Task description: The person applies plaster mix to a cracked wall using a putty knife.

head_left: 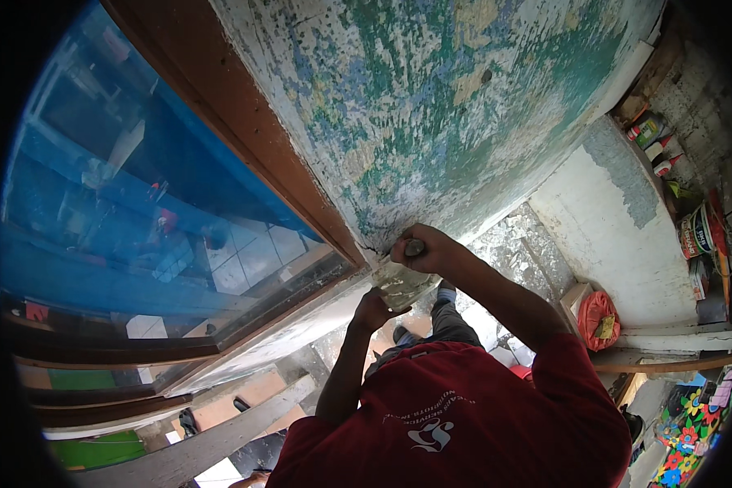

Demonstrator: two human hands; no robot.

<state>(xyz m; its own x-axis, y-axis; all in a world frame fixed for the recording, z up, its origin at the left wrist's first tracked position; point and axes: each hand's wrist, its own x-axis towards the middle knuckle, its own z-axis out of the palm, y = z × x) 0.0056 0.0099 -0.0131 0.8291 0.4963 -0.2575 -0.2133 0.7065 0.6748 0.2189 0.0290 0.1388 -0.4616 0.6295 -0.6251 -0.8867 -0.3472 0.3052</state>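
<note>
Both arms raised: right hand (428, 249) fisted round scraper handle (413, 246), left hand (374, 311) seemingly clenched.

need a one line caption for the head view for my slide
Right hand grips a scraper against a peeling green-and-white wall beside a brown window frame.

A home under repainting or repair is showing here, not a tidy living room. At twelve o'clock a wall (431, 89) is shedding green and white paint in patches. At nine o'clock a blue-tinted window (138, 203) is sitting in a brown wooden frame (244, 122). At three o'clock paint tins (695, 232) and small bottles (655, 134) are crowding a shelf. At six o'clock rubble and loose planks (220, 439) are lying on the floor.
</note>
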